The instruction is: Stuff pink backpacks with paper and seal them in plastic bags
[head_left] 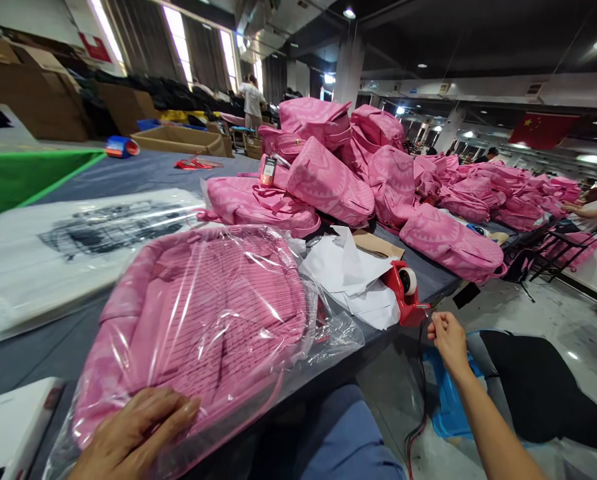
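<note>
My left hand point(133, 433) is down on the clear plastic bag point(338, 340), fingers spread, pressing on the pink backpack point(198, 320) inside it, and that backpack lies on the grey table point(143, 170) right in front of me. Over on the right, my right hand point(448, 343) has its fingers pressed together, pinching something too thin to make out, just beside the red tape dispenser point(405, 293), with a dark cord point(421, 373) hanging below. White paper sheets point(351, 280) sit against the dispenser, and beyond them a big heap of pink backpacks point(348, 167) piles up along the table!
</note>
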A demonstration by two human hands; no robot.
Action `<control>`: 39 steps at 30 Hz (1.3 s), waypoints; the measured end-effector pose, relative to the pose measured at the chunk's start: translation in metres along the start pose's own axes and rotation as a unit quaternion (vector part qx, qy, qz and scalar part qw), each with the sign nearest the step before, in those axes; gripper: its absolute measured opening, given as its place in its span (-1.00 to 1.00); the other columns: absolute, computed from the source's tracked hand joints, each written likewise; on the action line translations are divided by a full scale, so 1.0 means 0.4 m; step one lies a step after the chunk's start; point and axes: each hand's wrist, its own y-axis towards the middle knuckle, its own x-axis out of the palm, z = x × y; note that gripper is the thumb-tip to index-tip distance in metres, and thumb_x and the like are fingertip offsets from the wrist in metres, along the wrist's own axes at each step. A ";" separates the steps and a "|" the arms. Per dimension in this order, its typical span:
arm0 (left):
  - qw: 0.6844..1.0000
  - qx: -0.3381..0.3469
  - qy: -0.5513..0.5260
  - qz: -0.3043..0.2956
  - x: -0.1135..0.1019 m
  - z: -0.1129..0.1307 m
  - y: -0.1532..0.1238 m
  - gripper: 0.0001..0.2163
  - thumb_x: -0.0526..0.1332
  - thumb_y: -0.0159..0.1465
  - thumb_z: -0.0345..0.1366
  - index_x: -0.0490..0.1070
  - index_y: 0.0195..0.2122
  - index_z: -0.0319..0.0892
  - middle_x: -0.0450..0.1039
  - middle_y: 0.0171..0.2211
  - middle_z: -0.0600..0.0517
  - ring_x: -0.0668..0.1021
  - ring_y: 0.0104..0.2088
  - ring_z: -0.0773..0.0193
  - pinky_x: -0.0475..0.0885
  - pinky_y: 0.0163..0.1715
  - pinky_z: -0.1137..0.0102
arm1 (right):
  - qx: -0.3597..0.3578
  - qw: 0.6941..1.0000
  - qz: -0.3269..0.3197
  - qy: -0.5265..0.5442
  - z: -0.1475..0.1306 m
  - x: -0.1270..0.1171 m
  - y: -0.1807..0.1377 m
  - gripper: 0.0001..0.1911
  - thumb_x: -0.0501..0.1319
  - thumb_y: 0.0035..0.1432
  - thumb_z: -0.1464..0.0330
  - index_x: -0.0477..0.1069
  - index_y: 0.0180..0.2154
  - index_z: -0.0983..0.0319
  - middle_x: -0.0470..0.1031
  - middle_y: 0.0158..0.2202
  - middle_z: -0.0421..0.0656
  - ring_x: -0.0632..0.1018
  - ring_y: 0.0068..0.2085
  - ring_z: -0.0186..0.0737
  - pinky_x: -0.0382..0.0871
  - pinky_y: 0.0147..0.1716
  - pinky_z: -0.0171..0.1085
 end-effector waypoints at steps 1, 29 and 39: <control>1.000 0.008 0.002 -0.009 -0.004 -0.002 0.004 -0.48 0.14 0.10 0.39 0.61 -0.47 0.08 0.60 -0.38 0.02 0.58 -0.32 0.01 0.55 -0.35 0.22 | 0.033 0.996 -0.003 0.078 0.016 0.007 -0.016 -0.54 0.39 -0.09 -0.02 0.29 -0.41 0.16 0.32 -0.59 -0.31 0.31 -0.62 -0.37 0.10 -0.67 -0.41; 0.998 -0.001 0.043 -0.052 -0.004 0.151 -0.002 -0.70 0.15 0.33 -0.22 0.40 -0.56 -0.12 0.46 -0.48 0.05 0.45 -0.26 0.16 0.27 -0.18 0.25 | -0.366 0.542 -0.654 -0.381 -0.442 0.667 -0.239 -0.69 0.47 0.08 0.23 0.40 -0.25 0.15 0.43 -0.44 -0.31 0.38 -0.43 -0.30 0.02 -0.46 -0.33; 0.997 -0.023 0.053 -0.047 0.019 0.154 -0.010 -0.69 0.15 0.38 -0.24 0.40 -0.53 -0.14 0.47 -0.41 0.05 0.46 -0.23 0.15 0.26 -0.12 0.21 | -0.423 0.639 -0.575 -0.285 -0.368 0.545 -0.271 -0.73 0.42 0.14 0.29 0.33 -0.33 0.17 0.44 -0.36 -0.26 0.41 -0.36 -0.28 0.10 -0.39 -0.33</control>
